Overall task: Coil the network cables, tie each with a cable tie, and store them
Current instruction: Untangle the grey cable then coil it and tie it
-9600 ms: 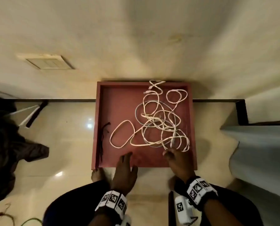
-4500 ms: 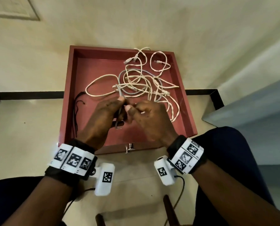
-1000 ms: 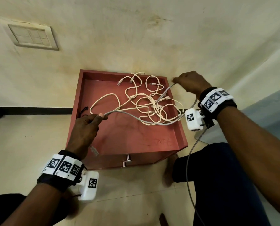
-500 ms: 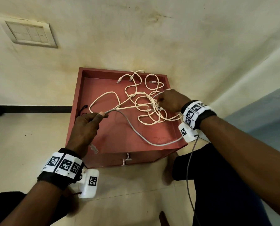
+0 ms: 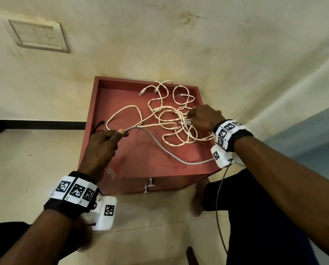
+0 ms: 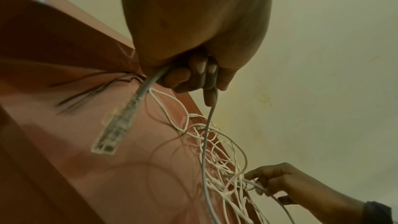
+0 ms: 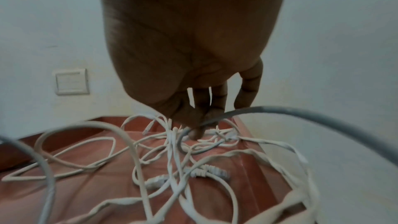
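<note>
Red drawer (image 5: pixel 121 163) on tiled floor (image 5: pixel 35 159) by wall (image 5: pixel 159 35); both hands' fingers (image 6: pixel 183 76) pinch grey cable (image 5: pixel 159 148).

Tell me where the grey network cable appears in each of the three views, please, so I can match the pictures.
Head: the grey cable runs across the middle, from the left hand to the right wrist.
Left wrist: it drops from the fingers, down the centre; its plug hangs left.
Right wrist: it arcs along the right side to the right hand.
Shared landmark: the red tray.
</note>
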